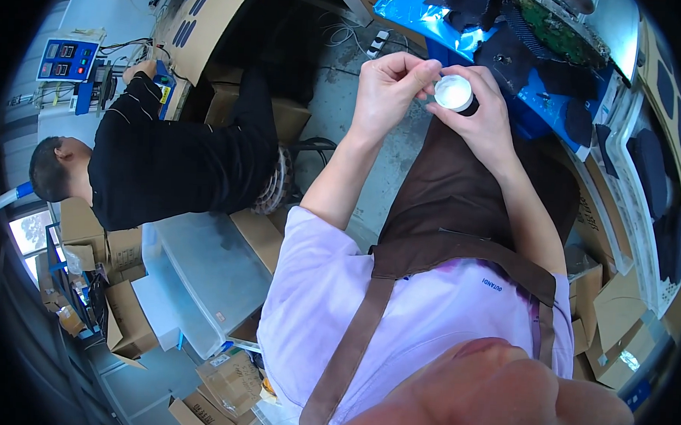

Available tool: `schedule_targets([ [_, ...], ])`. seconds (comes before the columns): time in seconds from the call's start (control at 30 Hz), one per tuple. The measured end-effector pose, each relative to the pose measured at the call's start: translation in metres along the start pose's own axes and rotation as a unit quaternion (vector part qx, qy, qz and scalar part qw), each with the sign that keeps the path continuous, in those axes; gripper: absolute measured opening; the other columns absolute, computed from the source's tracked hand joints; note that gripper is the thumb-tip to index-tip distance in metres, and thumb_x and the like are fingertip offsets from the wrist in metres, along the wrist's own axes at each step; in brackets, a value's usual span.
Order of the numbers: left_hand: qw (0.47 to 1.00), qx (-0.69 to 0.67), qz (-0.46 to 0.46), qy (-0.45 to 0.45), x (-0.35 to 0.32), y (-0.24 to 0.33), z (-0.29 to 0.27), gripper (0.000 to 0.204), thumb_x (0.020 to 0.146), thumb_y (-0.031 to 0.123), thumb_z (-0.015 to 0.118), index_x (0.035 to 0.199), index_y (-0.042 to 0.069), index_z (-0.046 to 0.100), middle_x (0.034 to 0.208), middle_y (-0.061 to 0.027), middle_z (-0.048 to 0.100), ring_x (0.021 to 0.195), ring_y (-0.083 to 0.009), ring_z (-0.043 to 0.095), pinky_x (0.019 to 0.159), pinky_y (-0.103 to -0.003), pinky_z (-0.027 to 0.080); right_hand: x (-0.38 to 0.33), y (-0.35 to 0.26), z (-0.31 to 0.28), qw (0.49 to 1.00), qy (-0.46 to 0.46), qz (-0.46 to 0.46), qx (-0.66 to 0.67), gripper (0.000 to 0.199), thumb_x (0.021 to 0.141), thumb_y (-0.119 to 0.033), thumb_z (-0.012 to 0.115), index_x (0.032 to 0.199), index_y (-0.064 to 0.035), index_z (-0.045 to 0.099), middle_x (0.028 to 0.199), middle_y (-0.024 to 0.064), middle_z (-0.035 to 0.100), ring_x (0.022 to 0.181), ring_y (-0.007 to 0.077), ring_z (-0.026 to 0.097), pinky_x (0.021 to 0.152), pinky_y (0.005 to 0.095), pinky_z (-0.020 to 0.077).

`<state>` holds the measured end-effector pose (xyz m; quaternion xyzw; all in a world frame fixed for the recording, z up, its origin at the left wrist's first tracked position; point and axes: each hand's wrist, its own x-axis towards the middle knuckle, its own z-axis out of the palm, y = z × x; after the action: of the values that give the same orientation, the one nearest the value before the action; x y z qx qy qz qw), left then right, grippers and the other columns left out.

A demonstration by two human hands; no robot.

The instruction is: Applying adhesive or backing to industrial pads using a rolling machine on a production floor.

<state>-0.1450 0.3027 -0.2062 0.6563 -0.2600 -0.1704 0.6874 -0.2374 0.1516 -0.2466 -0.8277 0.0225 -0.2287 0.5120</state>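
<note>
My right hand (484, 121) is wrapped around a small round jar (453, 93) with a dark side and a white top face. Whether that white is a lid or the contents, I cannot tell. Close beside it, on the left, my left hand (392, 85) has thumb and forefinger pinched together near the jar's rim. Anything between those fingertips is too small to make out. Both hands are held up above my brown apron (463, 187).
Dark fabric pieces (571, 74) and blue plastic film (432, 23) lie ahead on the right, beside a metal machine part (565, 28). A co-worker in black (179, 164) sits at a bench on the left. Behind that person stand a clear plastic bin (209, 267) and cardboard boxes (127, 321).
</note>
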Motion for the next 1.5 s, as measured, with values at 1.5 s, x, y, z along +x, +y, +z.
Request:
schedule_targets([
  [1.5,0.794,0.438,0.416,-0.069,-0.029,-0.016,0.009,0.037,0.096,0.037,0.058,0.109,0.003,0.066,0.111,-0.0131,0.06,0.094,-0.0305,0.056,0.095,-0.044,0.043,-0.02,-0.016,0.002,1.0,0.012,-0.001,-0.026,0.051,0.075,-0.002,0.075,0.125,-0.0041,0.065,0.114,0.0097,0.064,0.104,0.0276,0.06,0.096,0.0362,0.0449],
])
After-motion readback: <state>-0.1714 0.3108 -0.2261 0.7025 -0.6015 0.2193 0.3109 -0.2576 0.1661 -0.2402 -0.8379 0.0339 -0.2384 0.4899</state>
